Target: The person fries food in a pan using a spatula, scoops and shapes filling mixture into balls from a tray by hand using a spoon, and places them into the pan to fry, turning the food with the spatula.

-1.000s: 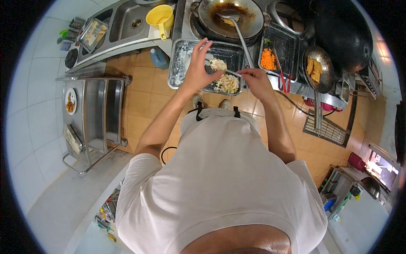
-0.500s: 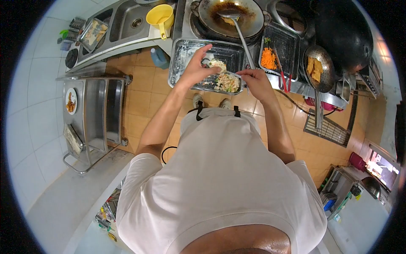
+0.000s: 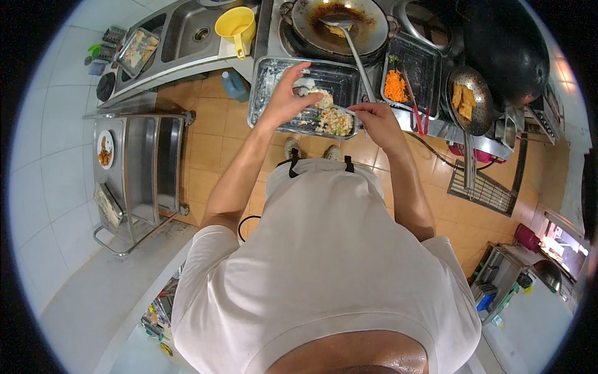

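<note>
A metal tray (image 3: 261,93) with white residue on its left side lies in front of me. In it are a pale lump of food (image 3: 321,98) and, just below, a chopped mixture (image 3: 336,121) with orange and green bits. My left hand (image 3: 289,103) is over the tray's left half, fingers spread, its thumb beside the pale lump; nothing is held in it. At the tray's right edge my right hand (image 3: 375,118) pinches the handle of a thin metal utensil (image 3: 342,109), whose tip reaches toward the food between the two piles.
A wok (image 3: 367,37) with a long-handled spatula (image 3: 353,50) is behind the tray. Right of it are a tray of shredded carrot (image 3: 395,86) with red tongs (image 3: 418,118), and a strainer (image 3: 479,121) holding fried pieces. A yellow scoop (image 3: 235,23) sits near the sink (image 3: 193,31).
Compared with one second ago, my left hand has moved slightly left and down, away from the utensil. The pale food beside its thumb looks more gathered. My right hand has hardly moved.
</note>
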`<state>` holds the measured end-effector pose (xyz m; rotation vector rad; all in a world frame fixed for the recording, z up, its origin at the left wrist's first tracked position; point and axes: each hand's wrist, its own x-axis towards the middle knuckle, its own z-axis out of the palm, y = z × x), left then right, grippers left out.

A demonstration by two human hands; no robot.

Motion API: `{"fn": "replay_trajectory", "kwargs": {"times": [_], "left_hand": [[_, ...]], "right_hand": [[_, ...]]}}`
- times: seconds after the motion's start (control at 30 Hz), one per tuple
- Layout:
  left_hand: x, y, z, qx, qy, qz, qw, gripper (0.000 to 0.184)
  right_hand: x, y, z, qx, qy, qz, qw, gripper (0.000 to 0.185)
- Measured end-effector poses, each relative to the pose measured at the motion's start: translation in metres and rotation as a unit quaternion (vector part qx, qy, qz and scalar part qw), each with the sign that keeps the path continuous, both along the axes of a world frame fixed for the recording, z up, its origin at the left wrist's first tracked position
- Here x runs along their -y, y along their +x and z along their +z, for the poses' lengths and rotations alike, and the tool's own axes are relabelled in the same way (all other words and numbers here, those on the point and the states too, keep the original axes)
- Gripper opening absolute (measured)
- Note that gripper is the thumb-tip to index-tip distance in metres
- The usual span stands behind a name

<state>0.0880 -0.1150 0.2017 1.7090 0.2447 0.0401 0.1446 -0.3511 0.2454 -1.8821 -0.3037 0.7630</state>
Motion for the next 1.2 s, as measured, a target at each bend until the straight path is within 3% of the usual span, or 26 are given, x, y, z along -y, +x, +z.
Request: {"fn": "replay_trajectory", "kwargs": {"times": [0.37,0.87,1.07,1.17,1.2], "left_hand": [[-0.005,0.001,0.007,-0.017,0.011,-0.033,0.999,0.082],[-0.025,0.008,0.016,-0.052,-0.152,-0.099,0.982,0.075],[-0.019,0.011,0.011,-0.063,-0.082,-0.127,0.987,0.069],[-0.026,0.013,0.016,-0.093,-0.228,-0.086,0.965,0.060],[-0.029,0.013,0.014,-0.085,-0.230,-0.084,0.966,0.058]], "right_hand": [[0.001,0.000,-0.004,0.037,0.016,0.022,0.999,0.024],[0.001,-0.005,0.000,0.078,0.003,0.031,0.996,0.023],[0.000,-0.004,0.002,0.075,-0.001,0.032,0.997,0.023],[0.001,-0.004,0.004,0.077,-0.004,0.032,0.997,0.023],[0.001,-0.003,0.005,0.074,-0.007,0.031,0.997,0.023]]}}
